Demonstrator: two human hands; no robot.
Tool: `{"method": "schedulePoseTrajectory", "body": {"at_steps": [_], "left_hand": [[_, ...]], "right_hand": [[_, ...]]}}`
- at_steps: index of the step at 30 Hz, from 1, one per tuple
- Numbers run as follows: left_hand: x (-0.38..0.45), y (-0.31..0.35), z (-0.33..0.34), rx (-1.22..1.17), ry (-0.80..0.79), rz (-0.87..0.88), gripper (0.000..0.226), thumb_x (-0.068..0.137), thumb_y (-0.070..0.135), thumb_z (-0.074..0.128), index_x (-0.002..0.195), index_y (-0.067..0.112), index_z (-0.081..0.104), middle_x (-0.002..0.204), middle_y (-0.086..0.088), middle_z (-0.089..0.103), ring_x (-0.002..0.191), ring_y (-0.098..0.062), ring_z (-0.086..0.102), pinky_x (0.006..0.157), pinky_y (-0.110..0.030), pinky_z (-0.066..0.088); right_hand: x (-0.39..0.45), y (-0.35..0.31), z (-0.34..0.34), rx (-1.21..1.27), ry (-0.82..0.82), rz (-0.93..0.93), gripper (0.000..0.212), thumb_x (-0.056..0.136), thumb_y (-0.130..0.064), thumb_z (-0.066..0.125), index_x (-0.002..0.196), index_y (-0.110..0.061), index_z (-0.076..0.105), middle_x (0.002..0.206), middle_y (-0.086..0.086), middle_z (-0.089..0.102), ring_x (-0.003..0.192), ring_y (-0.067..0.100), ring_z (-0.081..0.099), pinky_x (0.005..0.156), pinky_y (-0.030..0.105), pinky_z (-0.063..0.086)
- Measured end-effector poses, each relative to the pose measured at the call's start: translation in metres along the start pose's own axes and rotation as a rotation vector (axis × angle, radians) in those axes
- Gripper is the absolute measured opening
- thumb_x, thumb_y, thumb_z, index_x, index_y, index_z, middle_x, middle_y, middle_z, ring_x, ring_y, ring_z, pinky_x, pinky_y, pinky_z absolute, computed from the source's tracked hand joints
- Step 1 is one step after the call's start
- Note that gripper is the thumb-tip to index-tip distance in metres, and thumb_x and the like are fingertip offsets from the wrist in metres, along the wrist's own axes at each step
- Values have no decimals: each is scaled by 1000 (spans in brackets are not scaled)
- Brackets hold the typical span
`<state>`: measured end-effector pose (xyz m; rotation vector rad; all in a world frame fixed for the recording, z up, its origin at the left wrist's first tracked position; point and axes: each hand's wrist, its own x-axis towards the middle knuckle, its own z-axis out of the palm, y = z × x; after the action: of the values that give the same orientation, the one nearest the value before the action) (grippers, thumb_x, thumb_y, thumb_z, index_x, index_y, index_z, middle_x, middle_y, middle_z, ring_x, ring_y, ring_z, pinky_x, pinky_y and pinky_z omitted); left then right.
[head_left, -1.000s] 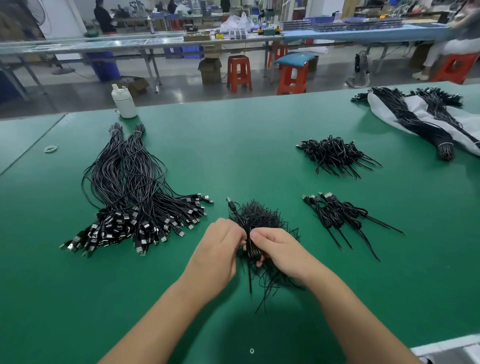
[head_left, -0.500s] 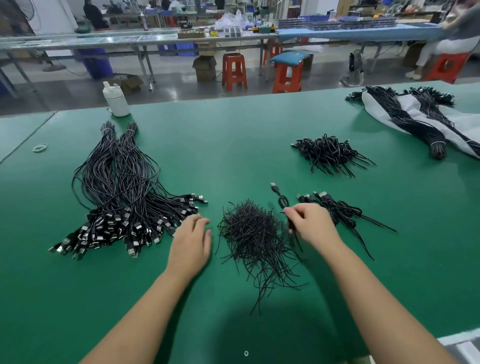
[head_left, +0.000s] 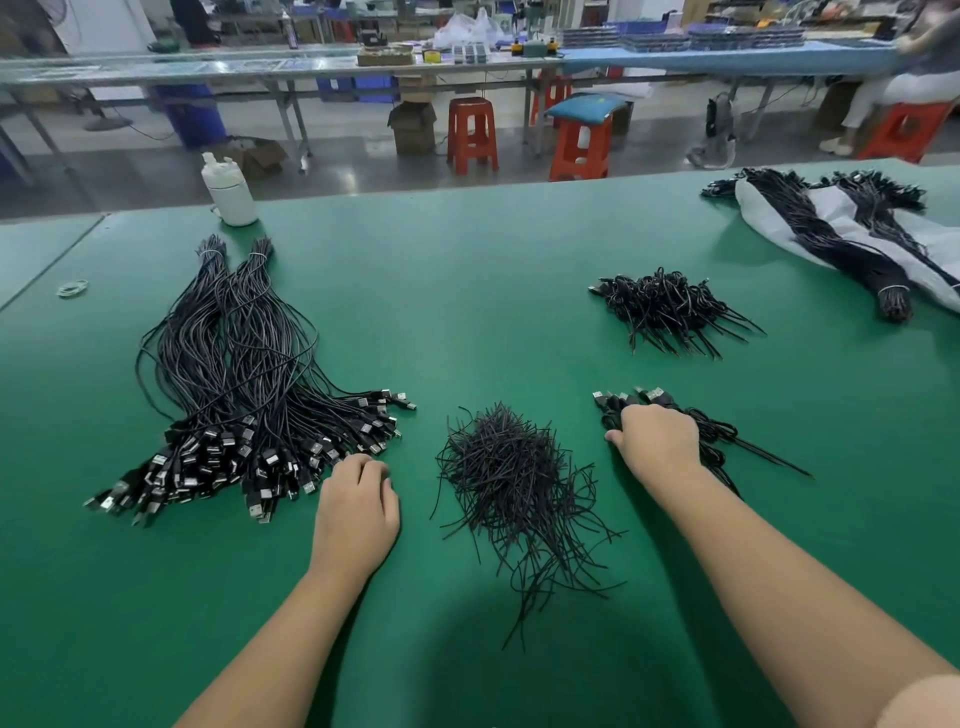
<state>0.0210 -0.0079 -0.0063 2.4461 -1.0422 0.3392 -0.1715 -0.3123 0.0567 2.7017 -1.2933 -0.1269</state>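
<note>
Your hands are well apart, one on either side of the heap of ties (head_left: 504, 478) on the green table (head_left: 467, 312). Your left hand (head_left: 358, 499) sits with its fingers curled, their tips right at the nearest plugs (head_left: 270, 462) of the long cables (head_left: 244, 353). I can't tell whether they have pinched one. Your right hand (head_left: 657, 436) lies on top of the small pile of coiled cables (head_left: 717, 431). Its fingers are bent down into the pile and hidden, so I can't tell whether it is gripping or letting go.

The next pick, as I judge it, turns on how the long cables lie. They are ahead of your left hand and out to its left, and well away from your right. Their long axis runs away from you, with the banded ends far off and the plugs fanned out toward your left fingertips. Your left hand is clearly the nearer one. Take a single plug from the near edge of the fan and draw it back along that axis toward yourself, not sideways, so the neighbouring cables don't drag with it. The ties are just inside both hands, an equally short reach for either.
</note>
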Motion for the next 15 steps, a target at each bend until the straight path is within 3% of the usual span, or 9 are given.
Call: {"method": "schedulePoseTrajectory", "body": {"at_steps": [3,6,10,15], "left_hand": [[-1,0,1,2,12,5,13,85,5,66,97,4,68,99,-7,61,92,-24,57,80,-39,50],[0,-1,3,24,18,4,14,85,8,67,98,6,68,101,-6,60,93,-24,55,80,-39,48],[-2,-1,5,124,5,-42,25,83,17,69,108,11,66,121,-12,57,112,-30,49,88,-47,44],[0,-1,4,173,-73,-57,37,91,22,59,128,20,58,141,-5,51,127,-26,41,99,-49,38]], "right_hand": [[1,5,-1,-27,46,7,40,95,-51,58,79,-16,47,64,-4,53,54,18,52,46,25,28],[-3,-1,6,191,154,-40,35,95,-50,57,89,-16,53,72,-5,60,55,14,55,47,26,35],[-21,-25,27,564,137,-145,36,104,-42,42,82,-17,55,61,-5,56,49,14,53,43,27,37],[-39,-33,47,621,240,-100,44,106,-37,32,66,-22,40,57,-6,47,47,12,45,43,28,30]]}}
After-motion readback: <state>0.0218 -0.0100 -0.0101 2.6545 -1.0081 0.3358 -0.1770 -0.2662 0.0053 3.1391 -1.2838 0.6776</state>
